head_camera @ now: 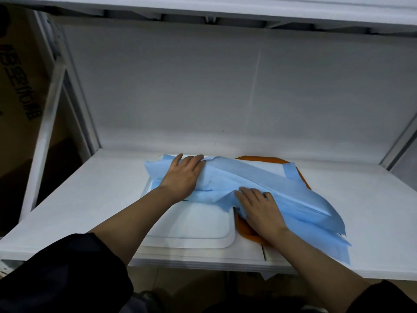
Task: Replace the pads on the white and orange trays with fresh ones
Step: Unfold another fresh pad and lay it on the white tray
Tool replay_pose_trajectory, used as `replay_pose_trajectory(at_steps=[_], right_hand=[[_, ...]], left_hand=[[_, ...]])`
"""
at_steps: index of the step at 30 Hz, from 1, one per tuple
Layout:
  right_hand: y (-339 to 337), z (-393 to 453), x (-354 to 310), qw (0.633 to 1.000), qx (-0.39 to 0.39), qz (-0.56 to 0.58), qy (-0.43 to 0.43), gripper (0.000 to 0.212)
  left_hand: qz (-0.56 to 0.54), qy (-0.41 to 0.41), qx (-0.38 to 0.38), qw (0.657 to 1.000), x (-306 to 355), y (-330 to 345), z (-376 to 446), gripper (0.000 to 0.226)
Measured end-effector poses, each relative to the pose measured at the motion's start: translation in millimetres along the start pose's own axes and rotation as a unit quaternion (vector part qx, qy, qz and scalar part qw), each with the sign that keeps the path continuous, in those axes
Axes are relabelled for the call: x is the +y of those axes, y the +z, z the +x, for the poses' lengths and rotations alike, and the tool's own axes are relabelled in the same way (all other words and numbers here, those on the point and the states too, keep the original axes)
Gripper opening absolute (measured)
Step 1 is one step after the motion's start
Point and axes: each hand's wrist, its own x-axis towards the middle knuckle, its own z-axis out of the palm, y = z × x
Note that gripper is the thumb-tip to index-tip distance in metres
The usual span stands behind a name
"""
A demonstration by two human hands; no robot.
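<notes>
A person's left hand and right hand each gripped bunched blue pads across the white tray and orange tray; pulling unevenly might have torn them.

There is just one camera, worn on the person's head. It looks forward and down into a white shelf, close to its front edge. The view is wide and reaches the back wall and the board above.
</notes>
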Motion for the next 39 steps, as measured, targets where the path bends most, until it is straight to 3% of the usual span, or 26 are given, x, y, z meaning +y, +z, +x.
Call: replay_pose_trajectory(at_steps=[2, 4, 8, 11, 13, 14, 16, 19, 21, 23, 27, 31, 34, 37, 39], right_hand=[[-6.0, 1.8, 2.3, 0.998, 0.04, 0.041, 0.016, 0.038], [-11.2, 3.2, 4.4, 0.992, 0.055, 0.105, 0.049, 0.032], [-20.9, 6.9, 2.6, 0.96, 0.043, 0.249, 0.117, 0.018], [-30.9, 12.3, 3.8, 0.931, 0.023, 0.299, 0.208, 0.003], [-35.2, 12.6, 4.4, 0.919, 0.007, 0.31, 0.244, 0.006], [-36.1, 12.1, 3.2, 0.933, 0.023, 0.28, 0.224, 0.008], [-34.0, 11.8, -1.6, 0.979, 0.078, 0.159, 0.1, 0.037], [-28.0, 18.6, -20.3, 0.997, 0.055, 0.029, -0.055, 0.07], [-24.1, 26.9, -36.3, 0.992, 0.051, -0.019, -0.115, 0.06], [-23.2, 36.3, -51.2, 0.984, 0.078, -0.047, -0.156, 0.037], [-33.2, 52.9, -57.4, 0.993, 0.089, 0.043, -0.058, 0.004], [-40.1, 51.9, -49.0, 0.987, 0.095, 0.111, 0.064, 0.027], [-42.1, 43.3, -55.2, 0.99, 0.082, 0.117, 0.02, 0.013], [-39.3, 40.3, -80.0, 0.991, 0.047, 0.11, -0.058, 0.06], [-40.1, 42.9, -100.1, 0.991, 0.051, 0.088, -0.088, 0.055]], left_hand=[[-0.01, -0.006, 0.0, 1.0, -0.7, 1.0, -0.5, 0.053], [-0.014, -0.013, -0.012, 1.0, -0.3, 1.6, -1.7, 0.056], [-0.012, -0.02, 0.0, 1.0, 1.2, 3.9, -4.4, 0.057], [-0.009, -0.021, 0.016, 1.0, 0.1, 5.6, -7.5, 0.056], [-0.012, -0.018, 0.021, 1.0, -0.1, 4.7, -9.7, 0.056], [-0.013, -0.017, 0.023, 0.999, 0.0, 5.8, -11.0, 0.056], [-0.018, -0.017, 0.011, 1.0, -1.0, 5.7, -11.8, 0.056], [-0.055, -0.017, -0.03, 0.998, -0.8, 4.6, -14.1, 0.057], [-0.067, -0.023, -0.042, 0.997, -1.4, 3.2, -13.1, 0.06], [-0.061, 0.007, -0.013, 0.998, -2.6, 1.7, -13.4, 0.064], [-0.034, 0.037, 0.004, 0.999, -9.1, 0.2, -17.8, 0.05], [-0.056, 0.05, 0.007, 0.997, -17.5, -7.7, -27.1, 0.034], [-0.083, 0.047, 0.005, 0.995, -23.4, -12.7, -36.0, 0.032], [-0.091, 0.052, 0.013, 0.994, -28.5, -10.5, -46.5, 0.032], [-0.094, 0.044, 0.022, 0.994, -33.3, -8.9, -53.3, 0.031]])
